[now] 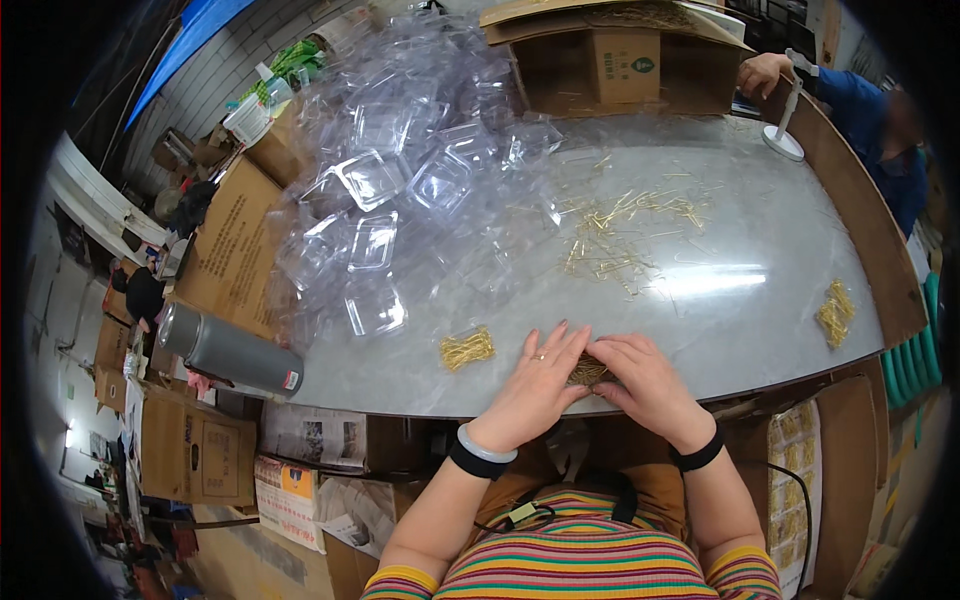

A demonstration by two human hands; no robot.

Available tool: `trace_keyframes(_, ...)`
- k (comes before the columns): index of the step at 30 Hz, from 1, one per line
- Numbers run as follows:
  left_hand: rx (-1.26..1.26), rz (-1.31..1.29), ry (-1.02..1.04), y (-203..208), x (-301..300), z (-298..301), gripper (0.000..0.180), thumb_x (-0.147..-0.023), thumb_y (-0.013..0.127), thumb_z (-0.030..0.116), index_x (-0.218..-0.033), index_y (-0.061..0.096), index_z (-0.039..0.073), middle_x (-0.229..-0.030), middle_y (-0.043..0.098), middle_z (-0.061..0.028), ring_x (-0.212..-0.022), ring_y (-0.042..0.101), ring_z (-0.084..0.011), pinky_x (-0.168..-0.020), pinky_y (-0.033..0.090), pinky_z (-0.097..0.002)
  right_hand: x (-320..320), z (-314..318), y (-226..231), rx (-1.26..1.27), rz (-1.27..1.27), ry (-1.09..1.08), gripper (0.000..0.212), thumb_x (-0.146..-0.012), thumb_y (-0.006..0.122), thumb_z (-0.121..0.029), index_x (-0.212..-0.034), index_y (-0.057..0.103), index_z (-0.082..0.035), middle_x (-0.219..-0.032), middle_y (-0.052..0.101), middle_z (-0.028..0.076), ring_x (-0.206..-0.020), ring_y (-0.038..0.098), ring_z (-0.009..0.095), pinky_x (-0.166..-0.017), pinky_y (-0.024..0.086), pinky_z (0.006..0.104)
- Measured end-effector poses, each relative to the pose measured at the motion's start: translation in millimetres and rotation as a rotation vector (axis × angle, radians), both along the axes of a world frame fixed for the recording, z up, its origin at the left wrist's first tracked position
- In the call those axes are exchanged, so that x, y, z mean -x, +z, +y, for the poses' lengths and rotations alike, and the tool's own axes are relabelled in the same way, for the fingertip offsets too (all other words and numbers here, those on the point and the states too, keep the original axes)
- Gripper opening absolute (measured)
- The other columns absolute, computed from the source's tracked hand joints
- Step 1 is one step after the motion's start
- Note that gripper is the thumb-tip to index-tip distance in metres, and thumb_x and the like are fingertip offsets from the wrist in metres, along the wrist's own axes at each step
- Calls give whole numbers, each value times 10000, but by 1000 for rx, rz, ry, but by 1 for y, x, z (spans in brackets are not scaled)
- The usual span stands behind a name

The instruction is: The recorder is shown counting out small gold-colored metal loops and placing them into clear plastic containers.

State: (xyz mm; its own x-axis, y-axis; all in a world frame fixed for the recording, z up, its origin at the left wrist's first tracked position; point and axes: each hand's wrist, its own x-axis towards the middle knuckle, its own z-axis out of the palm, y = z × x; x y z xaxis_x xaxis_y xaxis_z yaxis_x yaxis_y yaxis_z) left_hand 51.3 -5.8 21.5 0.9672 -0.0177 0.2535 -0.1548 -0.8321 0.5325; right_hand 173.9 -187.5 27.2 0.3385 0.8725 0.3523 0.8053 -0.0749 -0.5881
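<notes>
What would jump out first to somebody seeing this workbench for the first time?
Probably the big heap of clear plastic containers covering the left part of the grey table. Next, the loose gold-coloured metal pieces scattered to the right of it. Then, at the near edge, the left hand and right hand cupped around a small bundle of thin metal pieces.
</notes>
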Motion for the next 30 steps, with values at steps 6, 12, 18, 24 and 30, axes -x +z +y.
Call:
trace_keyframes(6,76,-71,78,-6,-4,-18,618,-853,717,45,-1404,444,-4,-1361,473,-254,-1315,439,-454,-1095,395,-492,15,-3,-5,-161,136,-103,613,-752,571,110,-1351,499,3,-1376,499,213,-1279,481,412,-1092,406,464)
trace_keyframes(12,108,-105,67,-13,-12,-22,469,-843,686,-22,-1284,527,-45,-1335,485,-221,-1293,467,-415,-1045,435,-475,37,11,-11,-212,273,-158,765,-706,486,143,-1453,380,19,-1481,386,239,-1388,369,446,-1168,325,470)
trace_keyframes(18,134,-162,87,-12,-6,-18,364,-863,667,-30,-1220,601,-37,-1317,562,-207,-1282,506,-412,-1089,428,-441,12,2,2,15,-157,-128,662,-756,644,74,-1391,494,-37,-1391,523,170,-1368,423,382,-1084,393,447)
trace_keyframes(24,177,-167,186,-14,0,-22,378,-884,649,-23,-1259,599,-21,-1297,582,-233,-1256,534,-421,-1074,450,-453,20,-5,-8,-30,-36,-161,624,-802,735,-74,-1377,497,-38,-1337,544,193,-1316,478,383,-1102,358,520)
trace_keyframes(30,367,-150,150,-8,0,-33,619,-892,596,-37,-1475,390,-12,-1430,471,-261,-1334,467,-418,-1122,389,-427,27,6,-10,70,-283,-201,714,-849,742,-206,-1442,418,23,-1440,481,225,-1377,434,388,-1172,298,518)
